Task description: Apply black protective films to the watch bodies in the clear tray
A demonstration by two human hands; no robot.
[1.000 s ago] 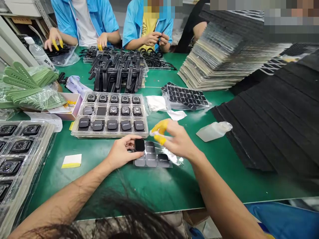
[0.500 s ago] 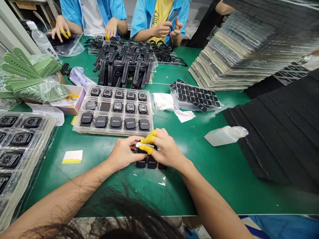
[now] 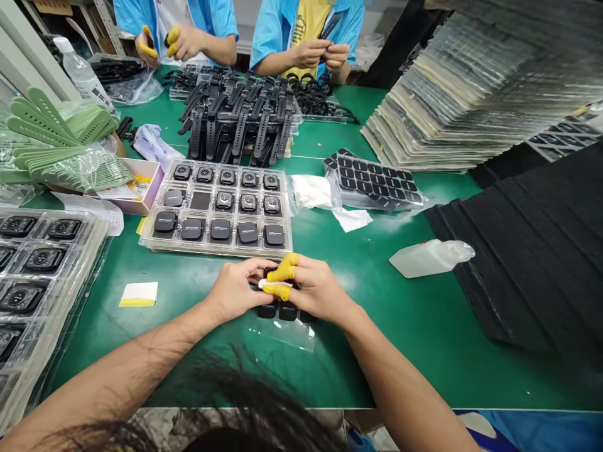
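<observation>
My left hand [image 3: 235, 289] is curled around a dark watch case [image 3: 268, 272], mostly hidden by fingers. Yellow finger cots cover the thumb and a finger of my right hand [image 3: 313, 285], which pinches a folded white wipe [image 3: 264, 284] against or just over the case. Below my fingers lie several black square pieces [image 3: 288, 310] with pale lettering, some partly covered by my right hand. A clear film [image 3: 294, 338] sits in front of them. Just beyond my hands is a clear plastic tray [image 3: 214, 252] of watch cases, some topped with the same lettered squares.
A translucent bottle [image 3: 428, 258] lies at right, near a tall tray stack [image 3: 443, 107] and black sheets [image 3: 527, 251]. Behind are white wipes [image 3: 311, 190], bagged black pads [image 3: 377, 179] and piled watch straps [image 3: 240, 122]. More trays [image 3: 89, 270] stand left. Two co-workers sit opposite.
My right fingers and the wipe have shifted slightly downward, with the left hand still gripping. One co-worker's hands have lifted off the table; the other's hands have come together at a strap.
</observation>
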